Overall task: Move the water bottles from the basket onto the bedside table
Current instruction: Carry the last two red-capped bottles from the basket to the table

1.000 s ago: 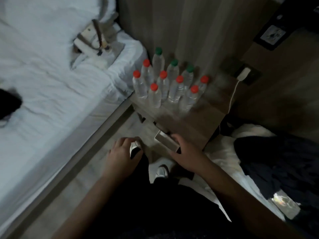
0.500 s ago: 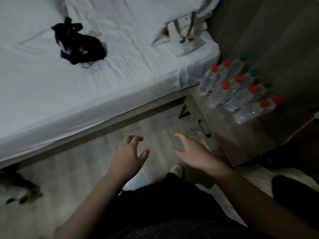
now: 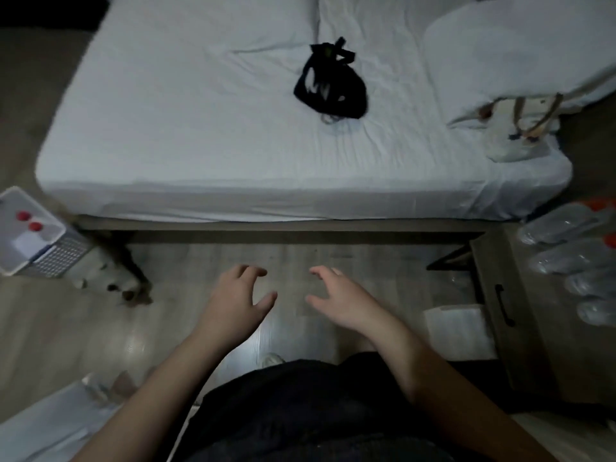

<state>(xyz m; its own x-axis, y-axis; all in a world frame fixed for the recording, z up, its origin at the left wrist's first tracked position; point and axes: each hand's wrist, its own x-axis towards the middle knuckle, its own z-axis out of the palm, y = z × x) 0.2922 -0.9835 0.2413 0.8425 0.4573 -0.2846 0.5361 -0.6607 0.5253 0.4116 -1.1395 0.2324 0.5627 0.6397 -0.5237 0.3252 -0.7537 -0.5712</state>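
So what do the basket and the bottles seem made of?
Basket: probably rigid white plastic, matte, its side wall a grid of small holes. Bottles on the bedside table: likely thin clear plastic, glossy, see-through with pale highlights; blur leaves this open.

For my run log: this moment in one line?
left hand empty | right hand empty | basket: two red caps | bedside table: bottles

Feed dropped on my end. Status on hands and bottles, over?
Left hand and right hand open, empty. Two red-capped bottles in basket; other bottles on bedside table. Pale-and-dark heap beside basket.
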